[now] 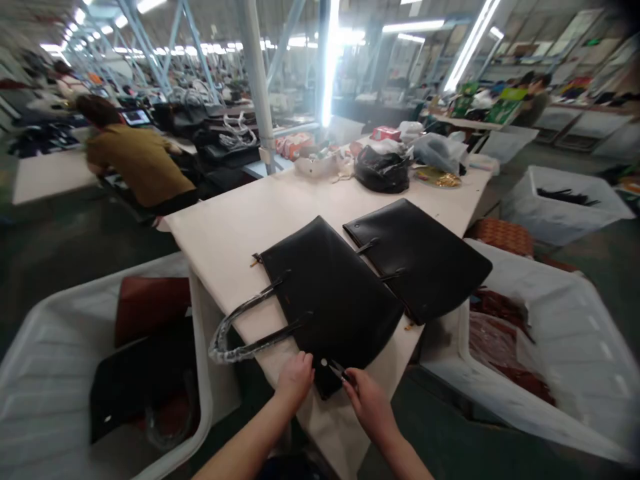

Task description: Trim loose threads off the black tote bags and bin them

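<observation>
A black handbag (335, 293) lies flat on the table, its two handles (225, 340) wrapped in clear plastic and pointing left. My left hand (296, 379) is closed on the bag's near edge, left of a round light-coloured snap (324, 363). In my right hand (369, 400) is a small pair of scissors (339, 371), blades pointing left close to the snap. Whether the blades touch the bag I cannot tell. Beside and partly under this bag lies a second black handbag (425, 257).
White plastic bins stand at the table's left (205, 373) and right (560, 293), holding bags and brown pieces. A black plastic bag (381, 169) and other clutter sit at the white table's (240, 220) far end. A seated person (133, 157) is at the left.
</observation>
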`<action>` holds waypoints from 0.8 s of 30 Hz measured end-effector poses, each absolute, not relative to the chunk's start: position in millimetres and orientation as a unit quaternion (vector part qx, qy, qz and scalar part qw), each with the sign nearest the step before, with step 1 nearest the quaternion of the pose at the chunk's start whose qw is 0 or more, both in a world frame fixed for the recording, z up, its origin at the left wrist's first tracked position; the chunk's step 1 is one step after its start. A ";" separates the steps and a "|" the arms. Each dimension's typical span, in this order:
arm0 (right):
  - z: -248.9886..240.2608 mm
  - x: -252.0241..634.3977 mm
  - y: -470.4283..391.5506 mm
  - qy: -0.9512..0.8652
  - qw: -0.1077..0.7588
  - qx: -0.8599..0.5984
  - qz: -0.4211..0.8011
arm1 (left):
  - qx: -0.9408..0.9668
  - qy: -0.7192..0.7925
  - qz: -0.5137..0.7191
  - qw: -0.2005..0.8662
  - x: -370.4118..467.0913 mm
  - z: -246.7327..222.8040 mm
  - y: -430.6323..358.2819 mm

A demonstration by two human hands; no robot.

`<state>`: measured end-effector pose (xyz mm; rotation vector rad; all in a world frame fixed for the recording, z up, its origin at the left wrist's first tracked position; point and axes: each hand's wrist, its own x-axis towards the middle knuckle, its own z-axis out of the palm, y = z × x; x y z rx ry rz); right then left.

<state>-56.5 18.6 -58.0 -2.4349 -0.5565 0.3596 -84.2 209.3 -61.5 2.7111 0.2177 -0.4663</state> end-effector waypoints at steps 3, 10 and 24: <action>-64.7 -62.7 23.0 -0.228 0.281 -0.923 0.133 | 0.953 0.116 -0.164 0.227 -84.3 -74.7 200.8; -69.9 -70.3 37.4 -0.251 0.258 -0.926 0.114 | 0.905 0.173 -0.135 0.364 -88.4 -74.8 213.5; -55.3 -61.8 41.5 -0.181 0.320 -0.925 0.097 | 0.929 0.196 -0.092 0.300 -86.2 -53.3 286.7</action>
